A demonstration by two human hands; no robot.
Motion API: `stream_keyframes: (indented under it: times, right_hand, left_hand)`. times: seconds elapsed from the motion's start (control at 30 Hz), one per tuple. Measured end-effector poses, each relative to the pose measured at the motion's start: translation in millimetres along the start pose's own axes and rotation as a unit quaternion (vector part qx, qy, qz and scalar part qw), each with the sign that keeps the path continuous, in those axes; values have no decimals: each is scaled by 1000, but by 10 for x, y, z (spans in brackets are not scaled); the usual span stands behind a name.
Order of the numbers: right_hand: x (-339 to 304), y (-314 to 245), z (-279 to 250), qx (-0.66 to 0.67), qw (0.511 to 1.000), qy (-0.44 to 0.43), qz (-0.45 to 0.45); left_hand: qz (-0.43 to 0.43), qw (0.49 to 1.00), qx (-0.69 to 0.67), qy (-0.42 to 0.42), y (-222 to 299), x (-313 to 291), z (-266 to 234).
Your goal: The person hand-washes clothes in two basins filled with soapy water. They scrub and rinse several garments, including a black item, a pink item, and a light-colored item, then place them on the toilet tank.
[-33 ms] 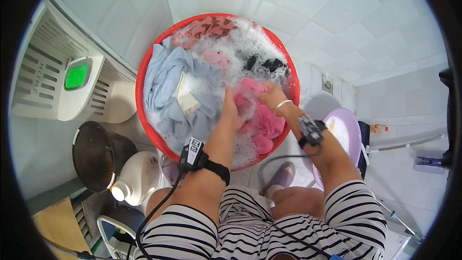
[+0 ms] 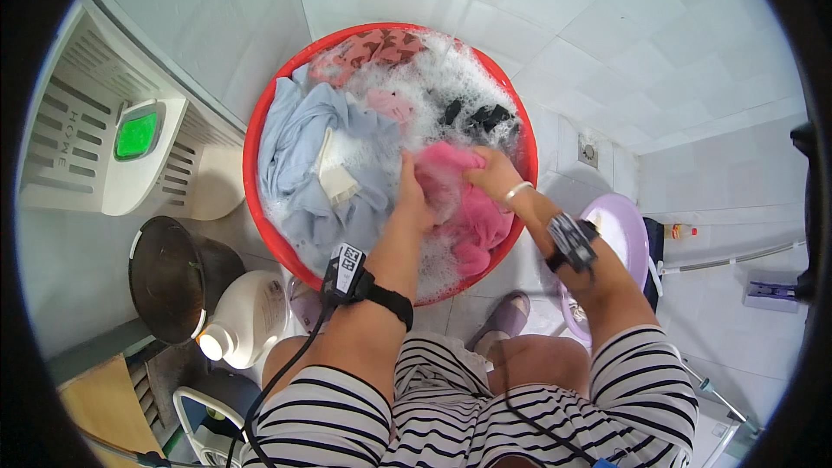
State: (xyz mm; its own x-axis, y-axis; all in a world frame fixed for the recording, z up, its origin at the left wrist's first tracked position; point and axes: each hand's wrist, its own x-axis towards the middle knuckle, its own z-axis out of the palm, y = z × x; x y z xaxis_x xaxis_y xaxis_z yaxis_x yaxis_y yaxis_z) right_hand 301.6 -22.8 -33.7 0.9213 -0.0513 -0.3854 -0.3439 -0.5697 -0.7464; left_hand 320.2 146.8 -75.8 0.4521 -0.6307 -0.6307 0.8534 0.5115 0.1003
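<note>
A red tub [image 2: 252, 160] holds sudsy water and several pieces of laundry. Over its near right part, a wet pink garment [image 2: 446, 163] is stretched between my two hands. My right hand [image 2: 496, 175] pinches its upper edge, fingers closed. My left hand [image 2: 414, 195] grips the garment's left side, with the thumb up and the other fingers mostly hidden by cloth and foam. The rest of the pink fabric hangs down into the suds. Left of my hands lies a light blue garment [image 2: 299, 134] with a cream-white piece [image 2: 336, 178] on it.
Patterned reddish cloth [image 2: 373, 50] and black fabric [image 2: 490, 117] soak farther back. A dark bucket [image 2: 165, 282] and a white jug [image 2: 251, 316] stand left, below a white wall shelf [image 2: 130, 191]. A lilac basin [image 2: 637, 234] sits at right, near a floor drain [image 2: 588, 152].
The pink garment is lifted and spread more between my hands. My right hand and forearm have shifted slightly; the left arm stays nearly in place.
</note>
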Motion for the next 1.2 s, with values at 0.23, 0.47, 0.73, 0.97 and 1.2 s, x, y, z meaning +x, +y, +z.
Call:
stream_keyframes:
  times: [0.23,0.47,0.73,0.97,1.2]
  right_hand:
    - [-729,-725,192,-149,935,-55,-318]
    - [-78,-111,-85,-168,980,102,-4]
    - [172,397,231,-234,942,204,127]
    - [320,621,219,-241,955,123,119]
    - [-271,-324,86,-9,981,-20,-193]
  left_hand:
    - [47,861,-45,-504,-55,195,25]
    - [62,991,76,-96,-252,-51,226]
    - [133,969,148,148,2,92,-52]
    - [60,986,100,121,-96,171,-144]
    - [14,992,41,-120,154,24,49]
